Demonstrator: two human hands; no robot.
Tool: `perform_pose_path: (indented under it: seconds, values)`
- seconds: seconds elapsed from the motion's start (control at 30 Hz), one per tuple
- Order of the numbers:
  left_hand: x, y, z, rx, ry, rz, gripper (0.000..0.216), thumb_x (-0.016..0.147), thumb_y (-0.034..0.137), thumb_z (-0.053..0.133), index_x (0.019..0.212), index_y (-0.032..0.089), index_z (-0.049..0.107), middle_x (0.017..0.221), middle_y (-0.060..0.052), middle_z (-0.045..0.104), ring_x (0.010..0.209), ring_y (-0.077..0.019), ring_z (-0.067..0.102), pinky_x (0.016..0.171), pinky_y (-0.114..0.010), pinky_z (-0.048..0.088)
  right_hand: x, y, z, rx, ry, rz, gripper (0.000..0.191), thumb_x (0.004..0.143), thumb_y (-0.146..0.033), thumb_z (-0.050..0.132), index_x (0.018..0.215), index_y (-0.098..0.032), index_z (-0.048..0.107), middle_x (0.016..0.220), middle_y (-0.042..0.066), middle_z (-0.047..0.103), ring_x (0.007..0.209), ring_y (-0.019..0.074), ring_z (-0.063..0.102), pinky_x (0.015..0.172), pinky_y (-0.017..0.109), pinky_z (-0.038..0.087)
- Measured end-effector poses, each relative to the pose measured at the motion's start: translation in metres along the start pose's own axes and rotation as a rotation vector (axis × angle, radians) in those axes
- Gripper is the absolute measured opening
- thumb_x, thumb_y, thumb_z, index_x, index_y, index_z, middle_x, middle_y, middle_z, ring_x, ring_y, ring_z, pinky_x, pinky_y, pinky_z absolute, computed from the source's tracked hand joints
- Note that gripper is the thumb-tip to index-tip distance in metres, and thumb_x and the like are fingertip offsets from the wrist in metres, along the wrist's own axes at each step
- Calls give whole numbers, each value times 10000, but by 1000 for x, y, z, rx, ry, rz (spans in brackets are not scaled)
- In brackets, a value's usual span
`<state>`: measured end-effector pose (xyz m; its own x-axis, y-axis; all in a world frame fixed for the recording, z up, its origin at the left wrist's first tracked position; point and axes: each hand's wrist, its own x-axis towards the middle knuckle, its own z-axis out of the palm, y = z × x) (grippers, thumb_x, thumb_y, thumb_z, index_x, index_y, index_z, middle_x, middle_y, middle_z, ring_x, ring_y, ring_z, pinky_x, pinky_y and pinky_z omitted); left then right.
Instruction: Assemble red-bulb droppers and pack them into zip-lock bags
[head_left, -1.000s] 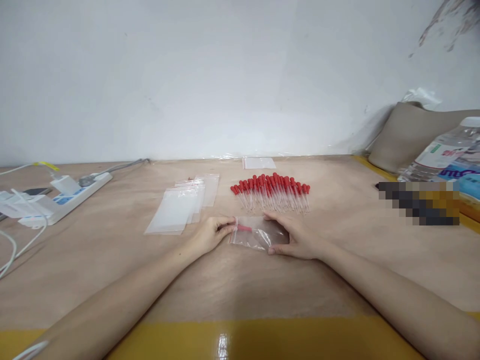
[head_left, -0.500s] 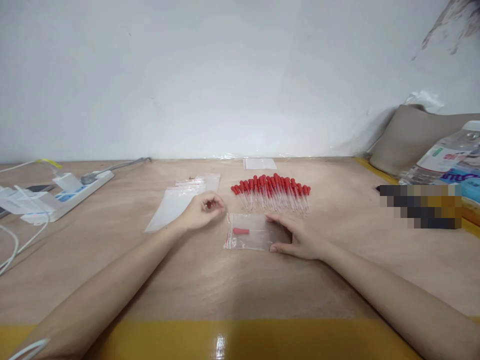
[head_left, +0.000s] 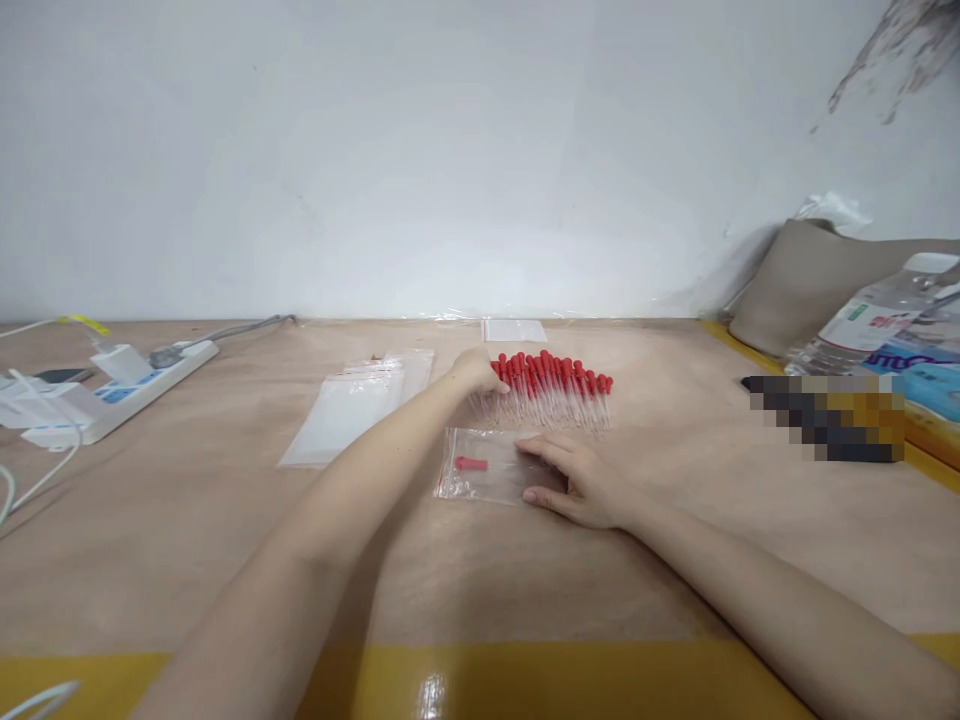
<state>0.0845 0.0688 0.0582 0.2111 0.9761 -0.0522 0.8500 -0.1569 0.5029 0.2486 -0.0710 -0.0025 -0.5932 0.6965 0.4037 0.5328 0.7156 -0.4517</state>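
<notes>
In the head view, my left hand (head_left: 478, 371) reaches to the left end of a pile of droppers (head_left: 559, 385) with red rubber bulbs and clear stems. Its fingers are mostly hidden, so I cannot tell whether they grip a dropper. My right hand (head_left: 574, 482) lies with thumb and fingers apart on the right part of a clear zip bag (head_left: 480, 485), which lies flat on the table. Inside that bag shows one dropper with a red bulb (head_left: 472, 464). Left of my left forearm are several stacked zip bags (head_left: 341, 412).
Another small bag (head_left: 514, 330) lies by the wall. A white power strip (head_left: 142, 395) with chargers and cables is at the left. On the right stand a plastic bottle (head_left: 862, 325) and a grey-brown bundle (head_left: 784, 285), with a pixelated dark and yellow object (head_left: 832, 418) nearer.
My left hand has moved forward and right, from beside the bag to the left end of the dropper pile. My right hand stays on the bag. The view has shifted slightly.
</notes>
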Motion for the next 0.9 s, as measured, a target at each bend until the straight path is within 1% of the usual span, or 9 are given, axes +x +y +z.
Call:
perform_pose_path:
  seconds: [0.1,0.23,0.3,0.33,0.4,0.47,0.57,0.67,0.9]
  values:
    - [-2,3,-3,-54,-51,-44,254,541,331,727,613,124,600,462,-36,553,513,-201,559,505,-290,399,0,1,0,-2,-3,-3,489,784,-400,541,1212,-185,444,1154,118,528,1032,221,503,869,389,425]
    - [-8,-1,-11,-150,-29,-40,357,573,265,715,867,102,597,542,-26,579,502,-164,555,500,-273,428,-1,1,1,-5,1,2,489,782,-396,541,1210,-182,443,1132,119,538,1011,220,511,857,386,429]
    - [-17,-11,-17,-258,6,19,464,589,224,706,1009,114,541,620,-16,590,535,-135,569,539,-254,457,-1,1,1,-14,-3,8,488,782,-396,541,1207,-176,447,1124,119,542,1003,218,515,854,380,431]
    - [-24,-18,-20,-402,55,105,514,603,200,695,1072,122,501,661,-15,589,557,-123,576,564,-249,471,-1,0,1,-18,-5,9,487,783,-395,540,1207,-174,447,1127,120,542,1006,217,514,855,376,431]
    - [-42,-39,-25,-647,165,255,575,639,199,666,1158,176,420,737,0,574,608,-108,593,614,-256,497,-1,0,1,-22,-8,9,486,785,-391,538,1211,-175,446,1145,120,534,1025,217,507,859,373,428]
    - [-65,-64,-29,-784,251,306,602,663,208,648,1191,227,362,767,21,548,654,-105,608,662,-280,513,0,0,1,-27,-9,10,488,785,-388,538,1214,-177,446,1154,120,531,1036,219,502,862,377,426]
    - [-97,-97,-27,-857,343,226,614,673,233,647,1196,252,325,742,46,537,644,-110,625,706,-311,520,-1,1,2,-29,-10,14,491,782,-387,544,1215,-179,446,1152,119,536,1033,220,506,864,386,427]
    - [-115,-113,-17,-915,369,136,627,657,250,665,1174,252,311,744,55,539,666,-125,640,725,-324,520,-1,2,2,-24,-13,17,487,782,-380,547,1214,-179,446,1145,120,541,1026,220,512,861,384,432]
    - [-119,-102,12,-1006,375,56,532,671,252,649,1061,233,287,703,78,528,677,-121,642,746,-331,517,-1,1,2,-29,-8,23,483,780,-388,547,1208,-187,450,1146,114,541,1029,222,512,861,389,436]
